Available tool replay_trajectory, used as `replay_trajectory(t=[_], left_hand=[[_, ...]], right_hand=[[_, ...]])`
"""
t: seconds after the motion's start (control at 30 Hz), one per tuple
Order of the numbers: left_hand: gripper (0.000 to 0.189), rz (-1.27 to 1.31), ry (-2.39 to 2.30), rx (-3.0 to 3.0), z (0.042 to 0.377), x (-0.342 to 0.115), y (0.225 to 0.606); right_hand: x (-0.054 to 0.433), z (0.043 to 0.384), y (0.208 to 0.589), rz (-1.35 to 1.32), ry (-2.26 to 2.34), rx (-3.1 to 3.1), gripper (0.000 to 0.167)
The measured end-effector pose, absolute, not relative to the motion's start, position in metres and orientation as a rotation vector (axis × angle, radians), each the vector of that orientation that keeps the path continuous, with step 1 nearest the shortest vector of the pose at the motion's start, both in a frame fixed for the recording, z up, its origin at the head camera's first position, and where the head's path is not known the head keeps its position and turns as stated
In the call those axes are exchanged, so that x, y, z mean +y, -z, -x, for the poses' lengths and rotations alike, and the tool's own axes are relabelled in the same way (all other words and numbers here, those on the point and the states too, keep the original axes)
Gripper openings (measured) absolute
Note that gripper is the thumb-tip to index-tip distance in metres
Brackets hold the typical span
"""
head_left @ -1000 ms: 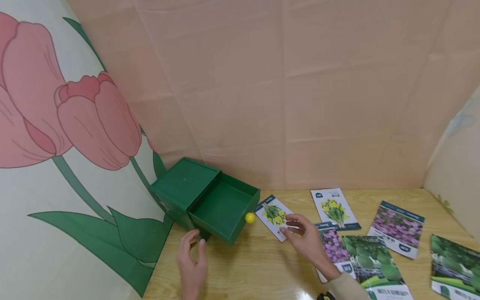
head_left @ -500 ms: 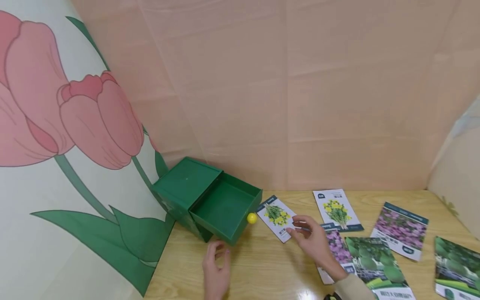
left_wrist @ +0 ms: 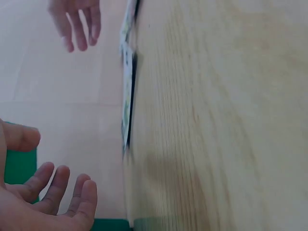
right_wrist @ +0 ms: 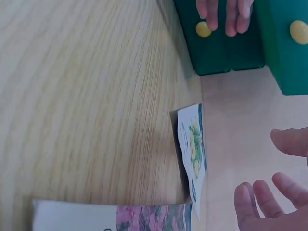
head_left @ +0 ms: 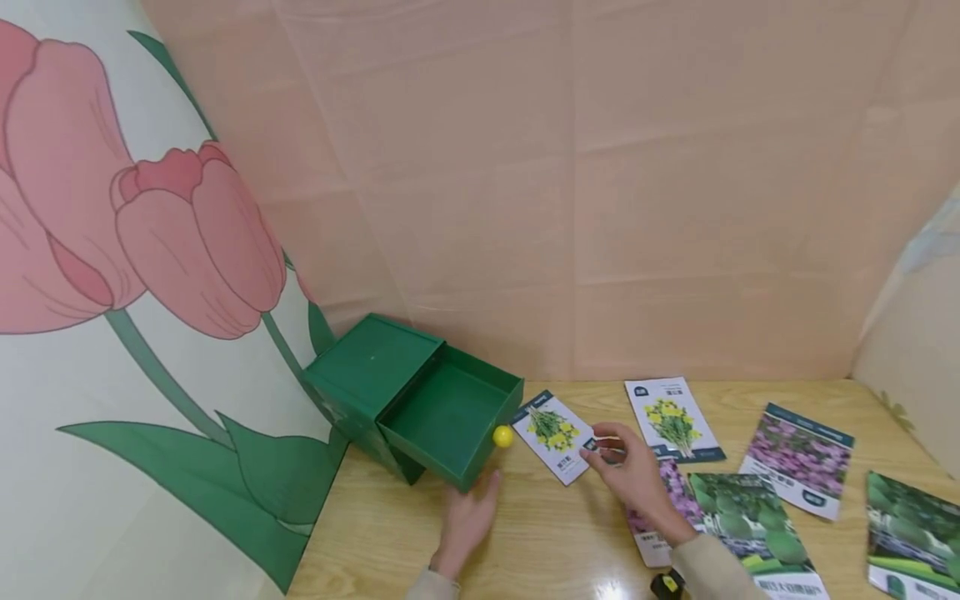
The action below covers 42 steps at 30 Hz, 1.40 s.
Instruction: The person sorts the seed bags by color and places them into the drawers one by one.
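My right hand [head_left: 633, 475] hovers with loosely bent fingers by the near right corner of a flat packet [head_left: 543, 425] picturing yellow flowers. In the right wrist view, a gap shows between those fingertips and the packet [right_wrist: 192, 149]. Just in front of the green drawer box [head_left: 375, 362], my left hand [head_left: 467, 521] is held with its fingers spread and nothing in them. Its fingertips are partly hidden under the pulled-out upper drawer [head_left: 442, 412], whose front carries a yellow knob [head_left: 503, 436]. Below it, a lower drawer front with its own yellow knob [right_wrist: 203, 29] shows behind the left fingers.
Several more packets lie to the right: another yellow-flower packet [head_left: 671, 417], a purple-flower packet [head_left: 798, 454], and green-leaf packets [head_left: 753, 521] towards the near edge. The box stands against the tulip-painted wall [head_left: 187, 400]. A pink sheet [head_left: 675, 208] hangs behind the wooden table [head_left: 555, 550].
My left hand has moved right, from the box's near side to in front of the drawers, and its fingers have spread. The right hand has drifted slightly right, uncovering the packet's corner.
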<state>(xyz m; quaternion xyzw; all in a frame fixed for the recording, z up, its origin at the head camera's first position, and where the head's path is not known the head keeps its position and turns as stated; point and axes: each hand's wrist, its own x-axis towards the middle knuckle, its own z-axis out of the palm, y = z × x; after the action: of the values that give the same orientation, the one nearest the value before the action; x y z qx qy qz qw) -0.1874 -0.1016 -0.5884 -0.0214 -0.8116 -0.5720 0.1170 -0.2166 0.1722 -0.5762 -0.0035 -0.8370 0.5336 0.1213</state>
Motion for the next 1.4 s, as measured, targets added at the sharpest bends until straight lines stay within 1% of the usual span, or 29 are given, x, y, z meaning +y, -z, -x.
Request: replay_trajectory(t=[0.27,0.47,0.83,0.93,1.03,1.13,1.27,1.4], left_hand=[[0.051,-0.06,1.661,-2.607,0.205,-0.085,0.585],[0.051,-0.108,1.714,-2.612,0.218,-0.078,0.585],[0.058,-0.137,1.747,-2.726,0.234,-0.073,0.586],[0.064,-0.109,1.795,-2.722,0.237,-0.072,0.586],[0.07,-0.016,1.863,-2.706,0.242,-0.07,0.586],[0.071,0.093,1.913,-2.682,0.248,-0.066,0.587],[0.074,0.079,1.96,-2.723,0.252,-0.06,0.586],[0.075,-0.03,1.905,-2.778,0.259,-0.055,0.588]], right_hand=[[0.176,0.224,0.581,-0.01,-1.468,-2.494,0.046],[0.179,0.231,0.583,-0.006,-1.466,-2.526,0.051],[0.179,0.24,0.588,-0.01,-1.38,-2.607,0.053],[0.179,0.244,0.589,-0.014,-1.348,-2.646,0.054],[0.181,0.246,0.59,-0.006,-1.302,-2.686,0.057],[0.184,0.248,0.591,-0.01,-1.232,-2.732,0.061],[0.186,0.249,0.596,-0.032,-1.16,-2.756,0.063],[0.186,0.252,0.6,-0.064,-1.116,-2.75,0.064]])
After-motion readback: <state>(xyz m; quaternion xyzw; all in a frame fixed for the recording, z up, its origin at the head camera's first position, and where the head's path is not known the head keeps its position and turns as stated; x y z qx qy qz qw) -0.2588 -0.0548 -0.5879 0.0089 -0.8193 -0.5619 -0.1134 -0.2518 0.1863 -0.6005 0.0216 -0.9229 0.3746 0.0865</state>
